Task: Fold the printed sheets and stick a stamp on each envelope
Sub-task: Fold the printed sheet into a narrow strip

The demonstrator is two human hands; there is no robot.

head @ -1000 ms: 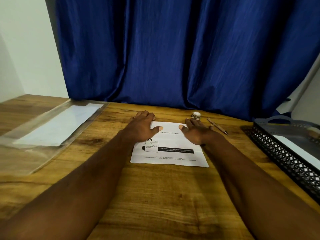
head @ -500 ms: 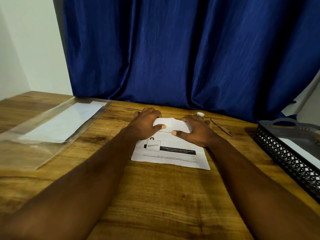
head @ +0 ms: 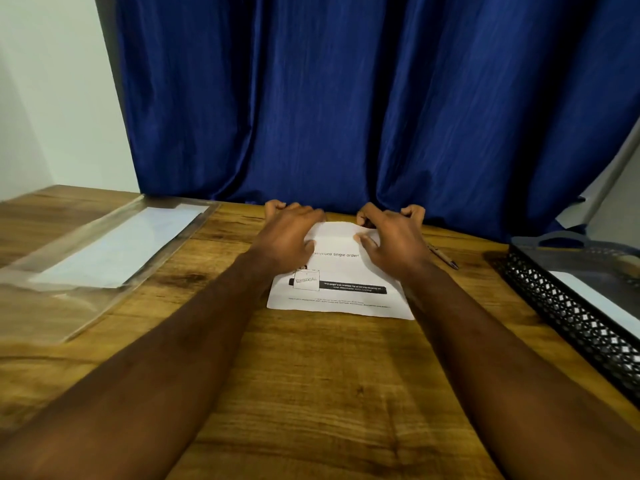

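Both hands cover the far corners of the sheet (head: 341,271). The left hand (head: 287,233) and right hand (head: 394,237) seem to pinch its far edge, but the curled fingers hide the contact. Small print near the sheet's front edge is too fine to read, and the left hand covers the start of the larger line. The right wrist hides the far end of the pen (head: 445,258). The tray (head: 568,313) runs off the right edge, along with white paper (head: 595,299) inside it and a brownish thing (head: 628,265) too cropped to identify. The clear sleeve (head: 52,306) is cut off at left. Both forearms leave the bottom edge.
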